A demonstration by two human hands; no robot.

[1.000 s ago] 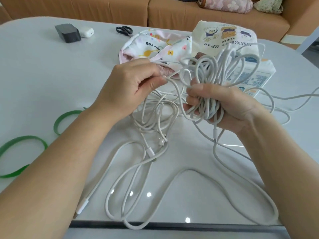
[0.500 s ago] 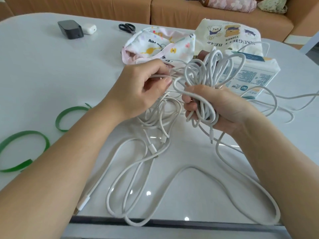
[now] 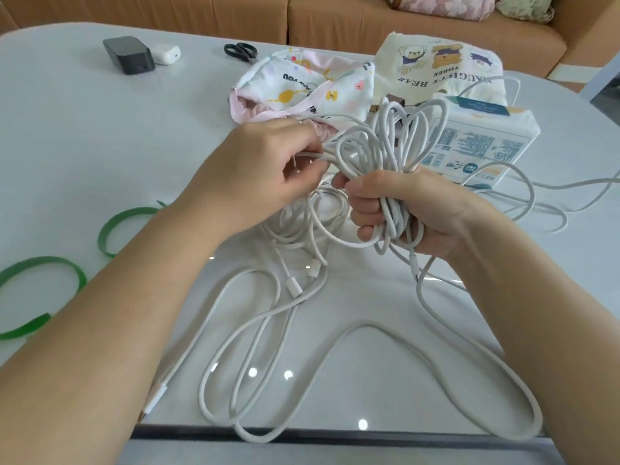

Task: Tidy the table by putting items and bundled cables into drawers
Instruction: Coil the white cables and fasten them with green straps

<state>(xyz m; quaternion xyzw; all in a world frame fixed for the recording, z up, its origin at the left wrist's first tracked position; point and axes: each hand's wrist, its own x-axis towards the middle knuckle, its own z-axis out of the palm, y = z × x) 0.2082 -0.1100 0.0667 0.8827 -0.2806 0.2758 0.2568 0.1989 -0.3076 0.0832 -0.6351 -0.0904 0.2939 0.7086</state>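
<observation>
Your right hand (image 3: 412, 213) is closed tight around one bunch of white cable loops (image 3: 396, 139), held above the surface (image 3: 84, 129). Your left hand (image 3: 265, 169) pinches a single strand running into that bunch. Loose cable (image 3: 255, 330) trails in curves to the near edge. Four plug ends show, but the number of separate cables cannot be told. Two green strips lie at left, the near band (image 3: 40, 260) and the far band (image 3: 104, 236). Beyond the hands are two fabric bags, a floral pouch (image 3: 302, 85) and a bear pouch (image 3: 443, 68), one tissue pack (image 3: 479, 142) and one pair of scissors (image 3: 240, 52). One black charger (image 3: 129, 55) sits just beside one white case (image 3: 166, 53). Since a second ago, both grips are unchanged and the loose cable lies in the same curves.
</observation>
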